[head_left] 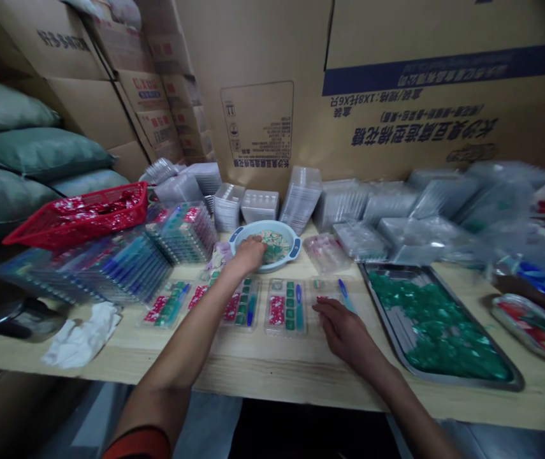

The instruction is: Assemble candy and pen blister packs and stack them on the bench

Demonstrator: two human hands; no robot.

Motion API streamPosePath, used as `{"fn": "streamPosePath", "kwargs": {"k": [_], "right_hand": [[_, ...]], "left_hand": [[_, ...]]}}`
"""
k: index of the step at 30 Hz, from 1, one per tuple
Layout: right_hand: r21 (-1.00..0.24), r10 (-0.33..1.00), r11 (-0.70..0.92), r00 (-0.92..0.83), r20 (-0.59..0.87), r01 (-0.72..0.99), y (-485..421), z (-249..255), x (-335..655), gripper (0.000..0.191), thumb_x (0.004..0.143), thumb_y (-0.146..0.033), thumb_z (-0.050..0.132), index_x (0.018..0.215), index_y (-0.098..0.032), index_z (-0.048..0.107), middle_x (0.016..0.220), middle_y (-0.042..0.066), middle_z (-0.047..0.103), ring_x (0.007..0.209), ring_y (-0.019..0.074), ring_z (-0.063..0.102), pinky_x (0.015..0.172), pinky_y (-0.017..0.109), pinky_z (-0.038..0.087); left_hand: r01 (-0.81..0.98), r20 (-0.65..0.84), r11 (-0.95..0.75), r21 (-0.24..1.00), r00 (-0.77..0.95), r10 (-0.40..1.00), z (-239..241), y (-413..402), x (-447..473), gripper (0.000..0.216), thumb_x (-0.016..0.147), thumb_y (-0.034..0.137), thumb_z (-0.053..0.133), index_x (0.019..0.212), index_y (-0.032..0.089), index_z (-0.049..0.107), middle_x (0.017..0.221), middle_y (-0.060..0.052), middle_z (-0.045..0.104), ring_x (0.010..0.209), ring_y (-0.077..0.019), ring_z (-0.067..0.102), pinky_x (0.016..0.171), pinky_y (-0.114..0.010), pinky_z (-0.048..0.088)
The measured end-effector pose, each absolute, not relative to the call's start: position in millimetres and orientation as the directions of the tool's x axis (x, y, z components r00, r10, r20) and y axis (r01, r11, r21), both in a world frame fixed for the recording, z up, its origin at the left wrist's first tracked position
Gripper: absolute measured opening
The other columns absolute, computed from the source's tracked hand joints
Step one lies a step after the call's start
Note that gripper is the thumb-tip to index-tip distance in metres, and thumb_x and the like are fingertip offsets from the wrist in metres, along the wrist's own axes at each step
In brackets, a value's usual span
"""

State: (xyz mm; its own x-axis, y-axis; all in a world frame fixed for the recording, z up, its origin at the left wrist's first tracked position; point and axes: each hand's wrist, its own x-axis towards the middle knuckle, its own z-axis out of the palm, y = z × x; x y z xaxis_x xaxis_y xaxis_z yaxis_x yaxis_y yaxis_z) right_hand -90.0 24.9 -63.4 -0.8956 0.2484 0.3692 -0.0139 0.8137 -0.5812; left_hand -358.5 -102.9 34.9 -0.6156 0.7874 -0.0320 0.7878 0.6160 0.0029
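My left hand point(250, 253) reaches into a light blue bowl point(293, 254) of small green and pale pieces point(276, 245). Its fingers are bent together, their tips hidden among the pieces. Over a clear plastic tray point(356, 287) on the right, my right hand point(341, 325) has its fingers closed at the left compartment. A bit of a red packet shows at the fingertips, mostly covered by them. That tray also holds a blue pen-shaped stick point(346, 294). Left of it, a filled tray point(286, 307) has a red-and-white packet, green pieces and a blue stick; several similar trays lie further left.
A metal tray point(463, 376) of green wrapped pieces lies at the right. Stacks of clear plastic trays point(303, 197) line the back before a large carton point(262, 76). Stacked filled packs point(181, 236), a red basket point(81, 220) and a crumpled white tissue point(83, 338) are at the left.
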Motion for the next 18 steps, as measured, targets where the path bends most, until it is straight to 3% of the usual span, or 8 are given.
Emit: {"fn": "streamPosePath", "kwargs": {"k": [5, 9, 13, 16, 18], "right_hand": [[-0.621, 0.309, 0.784, -0.86, 0.406, -0.012, 50, -49, -76, 0.034, 0.095, -0.018, 0.042, 0.111, -0.019, 0.072, 0.114, 0.011, 0.072, 0.106, 0.0215, 0.07, 0.096, 0.036, 0.055], [-0.627, 0.348, 0.779, -0.841, 0.414, 0.013, 66, -46, -70, 0.034, 0.091, -0.017, 0.043, 0.105, -0.02, 0.073, 0.112, 0.011, 0.073, 0.104, 0.0223, 0.07, 0.092, 0.036, 0.056], [-0.623, 0.386, 0.781, -0.821, 0.42, 0.049, 76, -42, -66, 0.034, 0.087, -0.017, 0.044, 0.105, -0.019, 0.074, 0.113, 0.011, 0.074, 0.103, 0.022, 0.071, 0.091, 0.035, 0.056], [-0.63, 0.426, 0.771, -0.813, 0.397, 0.096, 81, -35, -63, 0.034, 0.088, -0.02, 0.044, 0.106, -0.02, 0.073, 0.112, 0.01, 0.074, 0.1, 0.0217, 0.071, 0.09, 0.034, 0.055], [-0.664, 0.478, 0.735, -0.801, 0.361, 0.139, 82, -32, -61, 0.034, 0.09, -0.024, 0.044, 0.108, -0.019, 0.072, 0.111, 0.011, 0.074, 0.097, 0.0219, 0.071, 0.088, 0.034, 0.056]], "left_hand": [[0.806, -0.079, 0.592, 0.015, -0.59, 0.804, 26, -101, -372, 0.03, 0.073, 0.007, 0.064, 0.096, 0.02, 0.078, 0.104, -0.013, 0.075, 0.099, -0.0277, 0.067, 0.091, -0.035, 0.047], [0.787, 0.014, 0.616, 0.036, -0.617, 0.787, 20, -103, -373, 0.017, 0.085, 0.02, 0.06, 0.091, 0.018, 0.076, 0.095, -0.014, 0.075, 0.097, -0.0278, 0.067, 0.09, -0.035, 0.046], [0.764, 0.168, 0.641, 0.075, -0.643, 0.747, 29, -109, -366, 0.03, 0.097, 0.024, 0.044, 0.105, 0.018, 0.072, 0.11, -0.014, 0.073, 0.105, -0.0265, 0.066, 0.092, -0.036, 0.045], [0.746, 0.396, 0.626, 0.228, -0.658, 0.64, 40, -109, -345, 0.031, 0.1, 0.027, 0.041, 0.113, 0.018, 0.068, 0.116, -0.013, 0.072, 0.107, -0.0249, 0.066, 0.095, -0.036, 0.045], [0.725, 0.526, 0.503, 0.47, -0.688, 0.5, 42, -103, -321, 0.026, 0.099, 0.03, 0.046, 0.111, 0.018, 0.066, 0.109, -0.01, 0.073, 0.1, -0.0225, 0.068, 0.093, -0.035, 0.048]]}}
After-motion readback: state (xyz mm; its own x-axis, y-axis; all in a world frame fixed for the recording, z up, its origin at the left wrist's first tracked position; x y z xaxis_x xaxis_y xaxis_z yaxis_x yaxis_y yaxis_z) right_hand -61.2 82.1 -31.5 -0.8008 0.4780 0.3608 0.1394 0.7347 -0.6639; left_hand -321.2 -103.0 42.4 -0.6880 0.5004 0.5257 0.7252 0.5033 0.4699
